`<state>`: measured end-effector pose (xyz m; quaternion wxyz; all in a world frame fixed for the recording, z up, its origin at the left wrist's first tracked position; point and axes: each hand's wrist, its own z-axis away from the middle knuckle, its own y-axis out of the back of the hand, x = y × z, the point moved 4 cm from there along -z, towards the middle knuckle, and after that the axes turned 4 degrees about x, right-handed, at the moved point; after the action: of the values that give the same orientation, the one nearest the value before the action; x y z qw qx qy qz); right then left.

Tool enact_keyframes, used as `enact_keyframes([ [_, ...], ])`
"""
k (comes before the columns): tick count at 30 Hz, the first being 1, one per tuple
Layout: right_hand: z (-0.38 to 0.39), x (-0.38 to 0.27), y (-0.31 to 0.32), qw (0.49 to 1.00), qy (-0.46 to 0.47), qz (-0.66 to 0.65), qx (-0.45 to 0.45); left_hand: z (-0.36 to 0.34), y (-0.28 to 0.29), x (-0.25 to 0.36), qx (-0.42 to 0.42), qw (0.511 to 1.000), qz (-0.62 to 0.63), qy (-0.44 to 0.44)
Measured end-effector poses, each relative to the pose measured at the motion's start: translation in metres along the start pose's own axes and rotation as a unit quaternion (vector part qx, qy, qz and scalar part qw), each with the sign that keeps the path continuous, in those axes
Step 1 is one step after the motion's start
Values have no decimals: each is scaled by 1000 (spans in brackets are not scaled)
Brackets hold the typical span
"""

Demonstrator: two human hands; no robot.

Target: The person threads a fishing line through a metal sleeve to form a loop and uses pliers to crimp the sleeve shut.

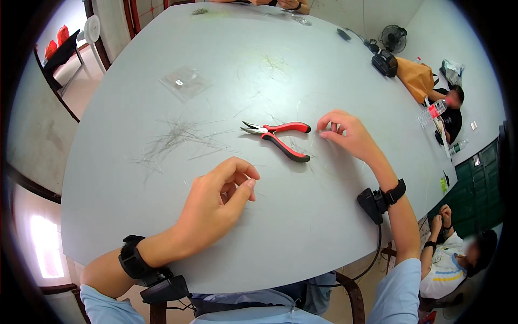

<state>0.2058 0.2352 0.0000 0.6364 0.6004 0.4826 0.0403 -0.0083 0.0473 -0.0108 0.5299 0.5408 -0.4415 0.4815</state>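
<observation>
Long-nose pliers [288,152] with red and black handles lie at the middle of the table, jaws pointing left and slightly apart. My left hand [216,197] is held in front of them, fingers curled and thumb brought to the fingertips; anything in that pinch is too small to make out. Just right of the handles, my right hand [348,134] has its thumb and index finger close together. Faint thin strands show near those fingertips, but I cannot tell if they are held. A loose pile of thin metal pins or wires [175,137] spreads left of the pliers.
A clear plastic bag [185,82] lies behind the pile. Fine yellowish strands [274,65] are scattered farther back. At the far right stand a black device [384,63] and a fan [393,39]. Other people sit at the far edge and along the right.
</observation>
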Motion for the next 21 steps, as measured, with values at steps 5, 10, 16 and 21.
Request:
enact_keyframes([
  [5, 0, -2, -2, 998, 37, 45, 6, 0, 0, -1, -11, 1000, -7, 9],
  [10, 1, -4, -1, 996, 59, 56, 27, 0, 0, -1, -13, 1000, -2, 11],
  [16, 2, -8, 2, 997, 49, 42, 34, 0, 0, 0, -16, 1000, -4, 4],
  [21, 3, -26, 1, 997, 63, 45, 13, 0, 0, -2, -15, 1000, -4, 5],
])
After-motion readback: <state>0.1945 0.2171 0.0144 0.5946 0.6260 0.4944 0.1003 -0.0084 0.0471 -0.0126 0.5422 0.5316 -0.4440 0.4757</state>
